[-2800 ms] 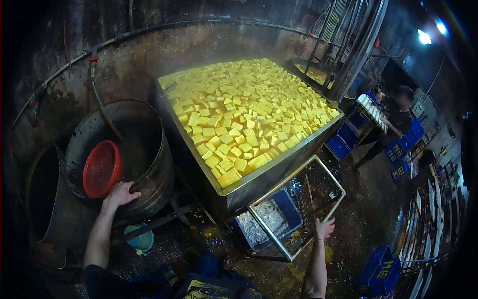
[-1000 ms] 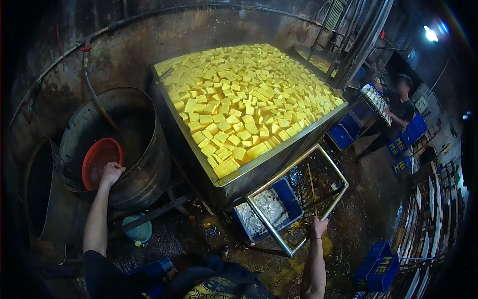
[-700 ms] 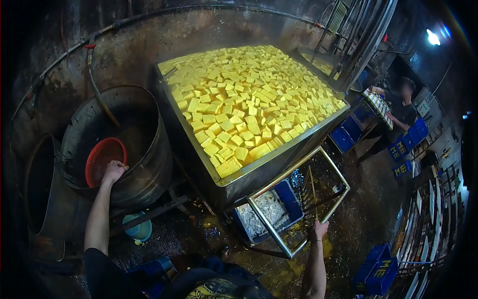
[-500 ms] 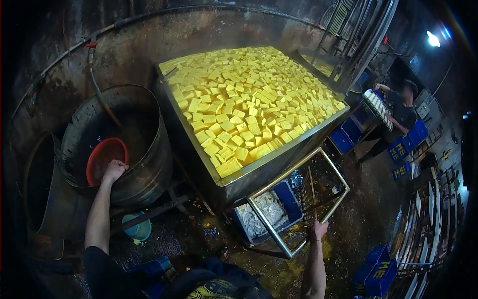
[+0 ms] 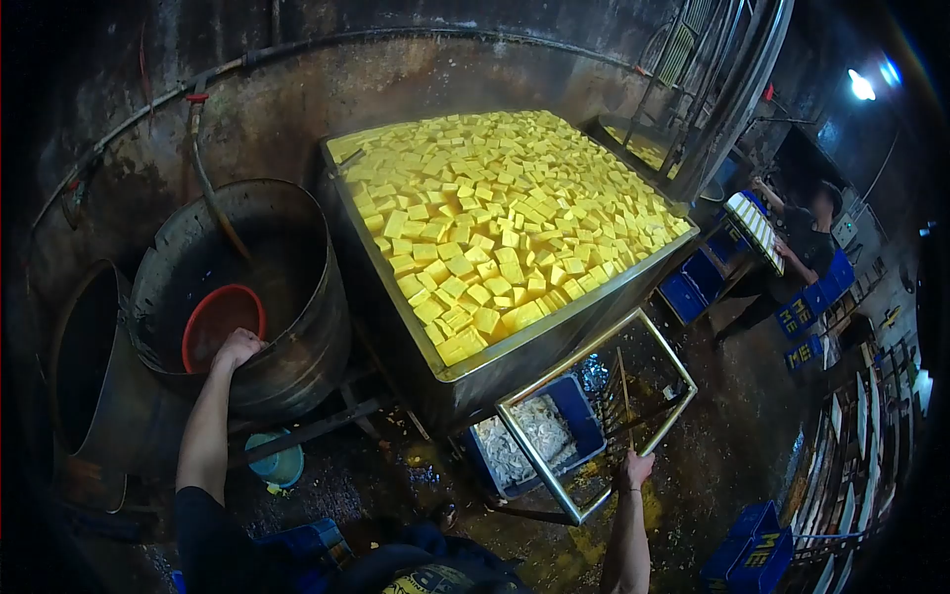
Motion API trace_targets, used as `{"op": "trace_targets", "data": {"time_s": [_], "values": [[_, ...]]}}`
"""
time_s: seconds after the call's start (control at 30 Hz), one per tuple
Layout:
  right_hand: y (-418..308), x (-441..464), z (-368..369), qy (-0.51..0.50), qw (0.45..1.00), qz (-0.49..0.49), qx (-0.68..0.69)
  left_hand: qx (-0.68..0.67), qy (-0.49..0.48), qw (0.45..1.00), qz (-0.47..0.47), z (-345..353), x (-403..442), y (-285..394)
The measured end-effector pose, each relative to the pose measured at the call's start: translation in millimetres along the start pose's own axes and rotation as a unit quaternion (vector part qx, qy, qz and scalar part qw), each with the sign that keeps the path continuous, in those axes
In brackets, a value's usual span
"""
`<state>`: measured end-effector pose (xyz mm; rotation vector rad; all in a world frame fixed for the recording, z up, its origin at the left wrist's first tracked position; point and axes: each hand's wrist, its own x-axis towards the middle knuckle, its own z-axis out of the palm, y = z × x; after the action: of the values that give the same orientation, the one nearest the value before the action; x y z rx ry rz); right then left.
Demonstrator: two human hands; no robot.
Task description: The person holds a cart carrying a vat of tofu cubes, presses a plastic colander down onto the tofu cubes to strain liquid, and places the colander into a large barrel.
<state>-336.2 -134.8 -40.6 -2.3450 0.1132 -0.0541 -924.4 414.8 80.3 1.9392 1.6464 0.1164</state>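
My left hand [image 5: 237,349] is closed on the rim of a red basin [image 5: 226,315], which sits tilted inside a large rusty metal drum [image 5: 287,371]. My right hand [image 5: 637,467] is wrapped around the lower end of a thin wooden stick [image 5: 622,381], beside a shiny metal tube frame [image 5: 671,342]. Ahead stands a big metal vat [image 5: 554,327], filled to near its rim with yellow blocks [image 5: 495,233]. Below the frame is a blue crate [image 5: 586,416] holding whitish scraps [image 5: 529,436].
A hose [image 5: 210,193] hangs into the drum. A teal bucket [image 5: 275,458] is on the wet floor. At the right, another person [image 5: 807,247] holds a tray of white strips [image 5: 754,228] near several blue crates [image 5: 693,287]. Another blue crate [image 5: 742,549] stands at lower right.
My view has shifted slightly, so the scene sits a little lower. Both hands keep their holds. The other person's tray has hardly moved.
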Motion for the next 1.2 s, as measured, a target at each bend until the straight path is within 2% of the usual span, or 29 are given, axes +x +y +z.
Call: {"op": "trace_targets", "data": {"time_s": [0.17,0.27,0.37,0.53,0.6,0.8,0.97,1.2], "values": [[-4,-2,-3,0.013,1.000,-0.005,-0.021,0.013,-0.002,1.000,0.011,4,15,-14],[-18,-11,-12,-0.021,0.999,0.029,0.022,0.020,-0.005,1.000,0.018,5,20,-19],[-8,-6,-6,-0.001,1.000,0.001,-0.012,0.005,-0.021,1.000,0.018,9,33,-35],[-14,-8,-7,0.002,1.000,0.011,0.006,-0.008,-0.002,1.000,-0.003,0,3,1],[-12,-5,-6,-0.005,1.000,0.012,0.007,0.022,0.049,0.998,0.025,2,1,3],[-13,-7,-7,-0.009,0.999,0.026,0.022,0.010,0.049,0.998,0.027,-5,-15,22],[-9,-5,-8,-0.010,1.000,0.011,-0.005,-0.009,0.037,0.999,0.017,-4,-12,19],[-4,-2,-4,-0.027,0.999,0.016,0.042,-0.021,0.024,0.999,0.022,-1,-3,8]]}}
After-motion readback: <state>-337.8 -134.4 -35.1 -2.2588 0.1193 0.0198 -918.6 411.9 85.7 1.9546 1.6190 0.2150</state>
